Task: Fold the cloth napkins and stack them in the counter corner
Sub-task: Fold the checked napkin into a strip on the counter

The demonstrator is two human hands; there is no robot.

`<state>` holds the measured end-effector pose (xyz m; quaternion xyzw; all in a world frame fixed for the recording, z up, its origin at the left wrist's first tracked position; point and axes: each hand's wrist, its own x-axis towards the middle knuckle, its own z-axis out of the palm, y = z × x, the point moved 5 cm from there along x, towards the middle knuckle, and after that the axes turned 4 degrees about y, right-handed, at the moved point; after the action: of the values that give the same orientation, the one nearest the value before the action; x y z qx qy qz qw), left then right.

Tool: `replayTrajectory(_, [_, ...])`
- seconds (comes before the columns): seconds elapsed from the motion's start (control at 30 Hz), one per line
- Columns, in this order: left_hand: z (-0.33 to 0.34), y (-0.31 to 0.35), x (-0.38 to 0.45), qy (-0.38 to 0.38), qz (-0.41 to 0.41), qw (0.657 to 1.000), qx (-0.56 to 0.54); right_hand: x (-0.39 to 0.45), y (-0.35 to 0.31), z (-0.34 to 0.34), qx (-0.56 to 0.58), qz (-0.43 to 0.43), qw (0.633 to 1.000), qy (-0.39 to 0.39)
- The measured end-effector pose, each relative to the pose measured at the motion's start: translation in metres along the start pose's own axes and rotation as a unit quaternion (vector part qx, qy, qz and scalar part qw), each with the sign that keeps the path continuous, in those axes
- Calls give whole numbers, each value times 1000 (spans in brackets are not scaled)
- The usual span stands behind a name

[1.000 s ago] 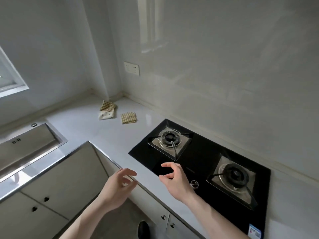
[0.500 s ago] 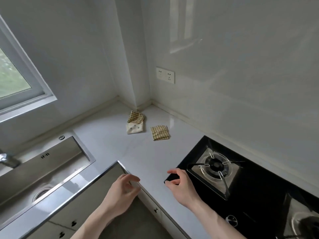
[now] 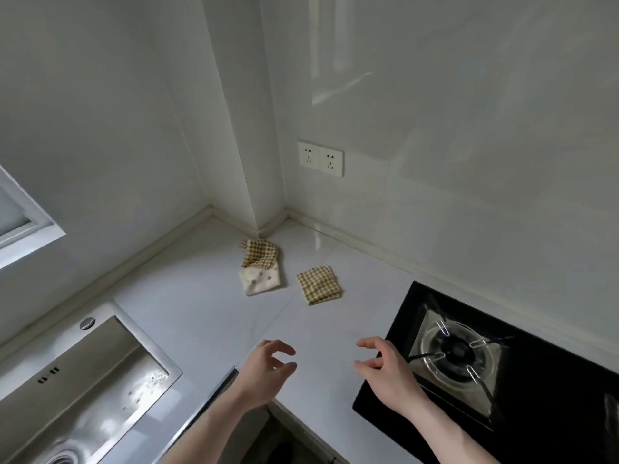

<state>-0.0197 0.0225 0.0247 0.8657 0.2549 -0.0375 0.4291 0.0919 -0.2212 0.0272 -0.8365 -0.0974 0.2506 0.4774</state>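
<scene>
Two small napkins lie near the counter corner. A folded yellow checked napkin (image 3: 319, 285) lies flat on the white counter (image 3: 187, 296). To its left sits a rumpled napkin (image 3: 259, 266), yellow checks on top and a cream dotted side below. My left hand (image 3: 268, 371) hovers above the counter's inner front corner, fingers loosely curled, holding nothing. My right hand (image 3: 388, 370) hovers beside the hob's left edge, fingers also relaxed and empty. Both hands are well short of the napkins.
A steel sink (image 3: 77, 390) is set into the counter at the left. A black glass gas hob (image 3: 495, 373) with a burner lies at the right. A double wall socket (image 3: 321, 158) sits above the corner, and a window frame (image 3: 23, 229) is at far left.
The view has swung left and closer to the corner, so the napkins look larger. Both hands have moved forward over the counter, still empty.
</scene>
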Motion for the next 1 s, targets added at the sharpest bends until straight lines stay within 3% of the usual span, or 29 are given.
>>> replayTrajectory(0.17, [3,-15,68,-112,38,991,70,22,4,29,15,57,996,62])
replayTrajectory(0.4, [-23,-32,155,-147,106,968,172,45,-23,68,25,105,986,125])
replayTrajectory(0.8, [28,-14,235,-254,196,832,452,12,-39,59,41,146,961,233])
replayTrajectory(1.0, [44,-15,254,-275,207,821,456,-19,-35,54,51,171,946,269])
